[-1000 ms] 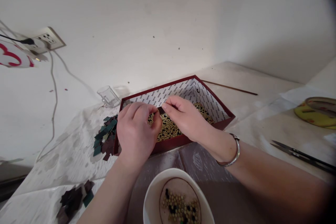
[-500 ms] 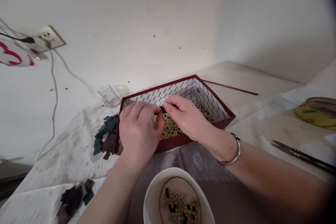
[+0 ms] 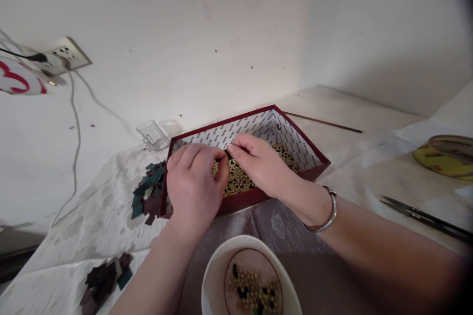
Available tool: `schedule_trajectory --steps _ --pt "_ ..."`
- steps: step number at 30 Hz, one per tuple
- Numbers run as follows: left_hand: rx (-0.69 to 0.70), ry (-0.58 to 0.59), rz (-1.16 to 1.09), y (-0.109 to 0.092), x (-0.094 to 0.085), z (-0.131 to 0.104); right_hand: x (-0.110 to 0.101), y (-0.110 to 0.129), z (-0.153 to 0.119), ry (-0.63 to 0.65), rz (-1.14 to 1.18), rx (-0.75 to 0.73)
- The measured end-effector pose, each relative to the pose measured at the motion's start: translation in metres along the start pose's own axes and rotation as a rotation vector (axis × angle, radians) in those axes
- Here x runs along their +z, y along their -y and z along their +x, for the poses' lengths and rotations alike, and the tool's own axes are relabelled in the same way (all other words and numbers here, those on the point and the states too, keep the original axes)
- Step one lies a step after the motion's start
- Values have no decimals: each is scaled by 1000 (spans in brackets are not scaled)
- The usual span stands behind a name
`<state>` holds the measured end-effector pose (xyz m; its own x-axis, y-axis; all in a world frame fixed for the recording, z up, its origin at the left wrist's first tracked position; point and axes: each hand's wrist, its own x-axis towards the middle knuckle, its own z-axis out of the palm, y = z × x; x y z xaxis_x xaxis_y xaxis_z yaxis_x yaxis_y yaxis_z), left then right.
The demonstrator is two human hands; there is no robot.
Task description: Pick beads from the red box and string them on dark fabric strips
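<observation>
Over a dark red box [image 3: 236, 204] with a printed white lining, both my hands meet at their fingertips. The box holds many gold and black beads [image 3: 240, 179]. My left hand [image 3: 195, 177] is closed in a pinch, back upward. My right hand [image 3: 260, 162], with a silver bangle [image 3: 330, 211] on its wrist, pinches too. Between the fingertips shows a small dark piece [image 3: 226, 153], mostly hidden by the fingers; its kind I cannot make out. Closer to me, a white bowl [image 3: 210, 275] contains more gold and dark beads [image 3: 254, 290].
Green and brown flat scraps [image 3: 150, 189] lie left of the box, with dark scraps [image 3: 101, 283] nearer me. A glass mug [image 3: 153, 135] stands behind. At right are a thin stick [image 3: 321, 121], black snips [image 3: 421, 216] and a yellow roll [image 3: 439, 160]. A cord [image 3: 76, 142] hangs from the outlet.
My left hand has shifted very slightly to the left, its thumb and forefinger closer together. Both hands keep their pinch on the dark piece.
</observation>
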<state>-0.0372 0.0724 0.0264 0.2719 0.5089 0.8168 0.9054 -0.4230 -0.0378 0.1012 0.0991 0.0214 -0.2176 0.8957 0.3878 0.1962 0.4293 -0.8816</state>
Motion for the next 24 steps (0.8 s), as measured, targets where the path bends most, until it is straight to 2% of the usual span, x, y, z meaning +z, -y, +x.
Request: schedule_trajectory --steps 11,18,24 --pt "-10 -5 30 1 0 0 0 -2 1 11 -5 -10" --pt "52 30 53 -1 -1 -1 -1 0 1 11 -22 -4" --pt "-6 1 76 4 -2 2 -2 1 -1 31 -25 4"
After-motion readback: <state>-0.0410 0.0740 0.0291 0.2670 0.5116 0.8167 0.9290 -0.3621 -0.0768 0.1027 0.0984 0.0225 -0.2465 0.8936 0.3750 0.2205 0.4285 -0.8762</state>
